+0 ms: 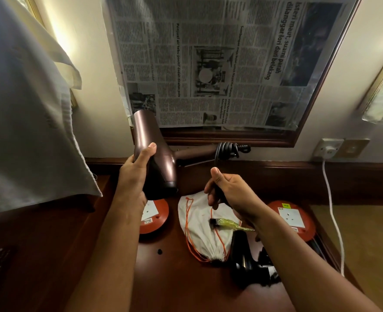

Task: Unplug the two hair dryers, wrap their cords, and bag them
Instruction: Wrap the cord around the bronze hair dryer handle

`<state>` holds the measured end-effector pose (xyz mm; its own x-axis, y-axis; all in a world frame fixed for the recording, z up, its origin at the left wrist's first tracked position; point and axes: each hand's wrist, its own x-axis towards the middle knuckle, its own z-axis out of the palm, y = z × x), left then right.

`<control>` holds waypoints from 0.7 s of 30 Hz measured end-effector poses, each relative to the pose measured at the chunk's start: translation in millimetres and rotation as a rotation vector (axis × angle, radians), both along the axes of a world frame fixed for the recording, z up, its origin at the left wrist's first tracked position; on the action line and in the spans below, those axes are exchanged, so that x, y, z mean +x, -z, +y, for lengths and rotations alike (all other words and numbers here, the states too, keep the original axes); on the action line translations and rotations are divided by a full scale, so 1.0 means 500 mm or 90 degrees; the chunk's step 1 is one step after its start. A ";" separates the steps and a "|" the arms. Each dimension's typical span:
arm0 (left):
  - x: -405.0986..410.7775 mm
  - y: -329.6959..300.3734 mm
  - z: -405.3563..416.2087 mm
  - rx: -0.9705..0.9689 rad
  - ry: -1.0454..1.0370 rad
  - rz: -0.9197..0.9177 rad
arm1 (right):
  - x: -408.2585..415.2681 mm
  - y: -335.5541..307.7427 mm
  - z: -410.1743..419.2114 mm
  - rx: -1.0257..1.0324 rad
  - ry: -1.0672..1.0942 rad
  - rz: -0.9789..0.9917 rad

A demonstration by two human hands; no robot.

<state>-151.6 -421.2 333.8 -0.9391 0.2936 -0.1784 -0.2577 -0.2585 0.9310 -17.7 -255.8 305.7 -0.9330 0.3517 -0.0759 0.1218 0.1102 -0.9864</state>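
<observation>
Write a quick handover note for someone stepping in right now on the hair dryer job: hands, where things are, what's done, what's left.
Left hand grips the barrel of the brown hair dryer, held above the desk.
Right hand grips its cord; several loops are already wound round the handle.
The black hair dryer lies on the desk beside the white drawstring bag, unbagged.
Done: brown dryer unplugged, cord partly wrapped.
Left: finish the wrap, bag it, then check the black one's cord and bag it too.
</observation>
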 end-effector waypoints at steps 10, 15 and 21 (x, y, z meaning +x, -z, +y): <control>-0.026 -0.053 -0.034 0.097 0.040 -0.018 | -0.027 0.059 0.056 -0.075 0.018 -0.005; -0.024 -0.066 -0.050 0.072 0.066 0.042 | -0.041 0.066 0.088 -0.145 0.008 0.025; -0.013 -0.064 -0.052 0.012 0.135 0.013 | -0.066 0.033 0.136 -0.085 -0.037 -0.024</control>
<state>-157.9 -447.0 365.8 -0.8591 0.4884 -0.1531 -0.2900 -0.2180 0.9319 -50.8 -187.9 289.2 -0.9471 0.2813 -0.1544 0.1569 -0.0136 -0.9875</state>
